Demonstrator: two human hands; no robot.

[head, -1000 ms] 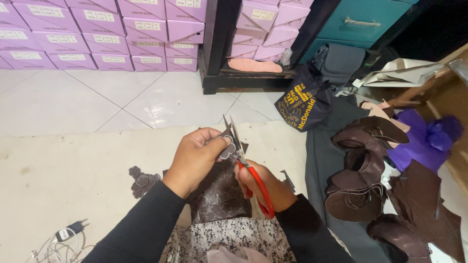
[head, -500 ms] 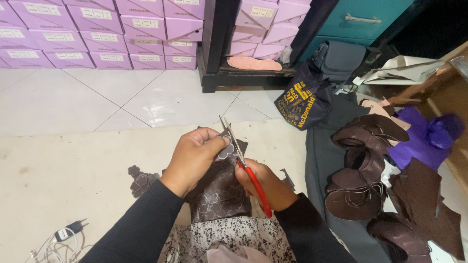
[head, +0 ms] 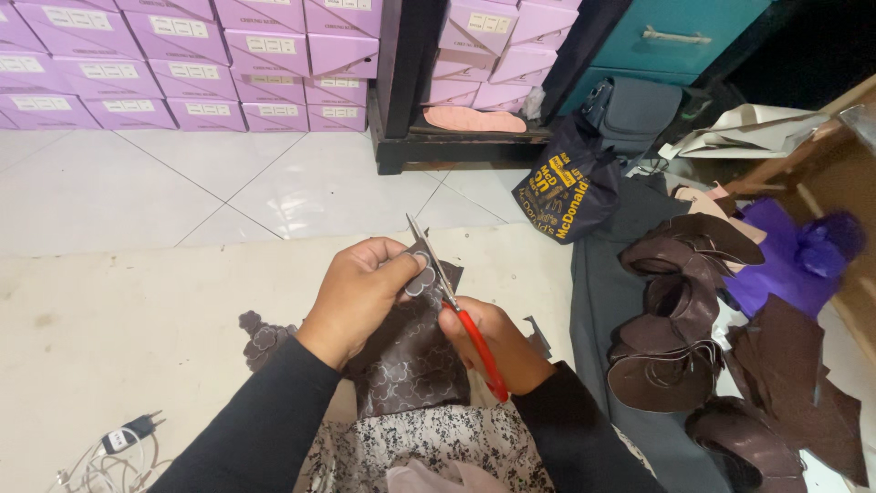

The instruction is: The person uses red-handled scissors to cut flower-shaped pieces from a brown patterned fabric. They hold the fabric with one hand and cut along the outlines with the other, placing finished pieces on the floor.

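- Left hand [head: 360, 290] pinches the top edge of a dark brown patterned piece [head: 411, 361], thumb and fingers clamped on a small rounded tab right beside the blades.
- Right hand [head: 497, 342] is wrapped through the red handles of the scissors [head: 456, 306]; its grip is closed around them, and the blades look narrow, nearly together, with the tips poking up past the piece's upper edge.
- The piece hangs from the left hand's grip down toward the lap, its long axis running roughly up and down, over a floral cloth [head: 429, 447].
- Key relation: the scissors' long axis slants from lower right to upper left, meeting the piece at its top right edge, just beside the left fingertips. The left hand is on the material itself; the right hand reaches it only through the blades.
- A small dark offcut [head: 260, 336] lies on the pale mat [head: 137, 329] left of the left wrist, another scrap [head: 538, 333] right of the right hand.
- Off to the right, well apart: a heap of brown cut shoe parts [head: 675, 310], a purple bag [head: 785, 260], a dark printed bag [head: 566, 187].
- Up top, stacked lilac boxes [head: 228, 64]; bottom left, a cable and plug [head: 119, 438].
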